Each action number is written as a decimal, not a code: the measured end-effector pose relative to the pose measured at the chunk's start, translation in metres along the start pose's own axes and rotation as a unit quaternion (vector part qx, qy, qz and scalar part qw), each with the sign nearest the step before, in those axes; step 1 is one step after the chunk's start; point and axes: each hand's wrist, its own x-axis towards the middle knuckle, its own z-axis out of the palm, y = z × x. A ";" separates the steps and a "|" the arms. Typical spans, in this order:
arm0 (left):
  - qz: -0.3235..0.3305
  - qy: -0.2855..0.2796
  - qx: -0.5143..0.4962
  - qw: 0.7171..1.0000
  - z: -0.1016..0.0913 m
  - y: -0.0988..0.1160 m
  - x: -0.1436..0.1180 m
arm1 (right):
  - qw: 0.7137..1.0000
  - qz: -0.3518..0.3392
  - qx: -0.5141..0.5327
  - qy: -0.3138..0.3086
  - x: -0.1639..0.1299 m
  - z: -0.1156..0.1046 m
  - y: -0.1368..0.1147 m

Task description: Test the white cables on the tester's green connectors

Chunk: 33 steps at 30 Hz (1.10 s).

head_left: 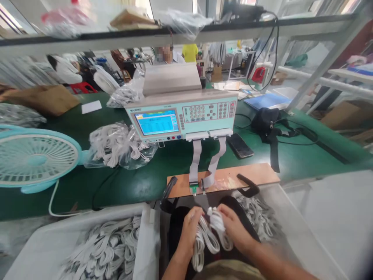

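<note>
Above my lap, my left hand (190, 225) is closed around a looped white cable (198, 249) whose coils hang below the fingers. My right hand (233, 225) grips another bundled white cable (218, 223), its loops hanging beside the first. The two bundles are close together, and their ends are too small to make out. Just beyond my hands, a wooden board (230, 179) lies along the table edge. Two grey ribbon cables (195, 159) run down to small connectors on it from a tester (210, 112) with a lit blue screen (157, 122).
White bins of coiled cables stand at left (145, 221) and right (279, 206). Black clamps (168, 190) hold the board. A blue fan (37, 159), bagged cables (110, 144), a phone (240, 146) and a black bag (265, 122) rest on the green table. A shelf (101, 37) crosses above; people sit behind.
</note>
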 end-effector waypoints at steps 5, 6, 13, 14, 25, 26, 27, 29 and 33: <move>-0.084 0.032 -0.097 0.991 -0.010 -0.011 -0.001 | 0.953 -0.017 -0.302 0.014 -0.015 -0.109 -0.003; -0.088 0.031 -0.105 0.990 -0.009 -0.012 -0.002 | 0.933 -0.040 -0.355 0.046 -0.019 -0.119 -0.003; -0.031 0.037 -0.049 0.998 0.022 -0.009 -0.011 | 0.968 0.126 -0.089 -0.200 -0.039 -0.045 0.000; -0.013 0.041 -0.030 0.999 0.023 -0.009 -0.013 | 0.970 0.134 -0.040 -0.199 -0.037 -0.033 0.001; -0.017 -0.094 0.232 0.968 0.007 0.002 -0.028 | 0.941 -0.231 -0.219 -0.111 -0.022 -0.042 -0.012; -0.018 -0.095 0.237 0.967 0.010 0.003 -0.027 | 0.925 -0.259 -0.246 -0.127 -0.024 -0.041 -0.015; -0.019 -0.097 0.235 0.967 0.012 0.002 -0.026 | 0.913 -0.279 -0.263 -0.142 -0.027 -0.040 -0.017; -0.025 -0.101 0.218 0.970 0.016 0.000 -0.024 | 0.897 -0.301 -0.279 -0.164 -0.031 -0.037 -0.019; -0.096 -0.086 0.141 0.982 0.019 -0.011 -0.024 | 0.876 -0.328 -0.305 -0.182 -0.034 -0.033 -0.015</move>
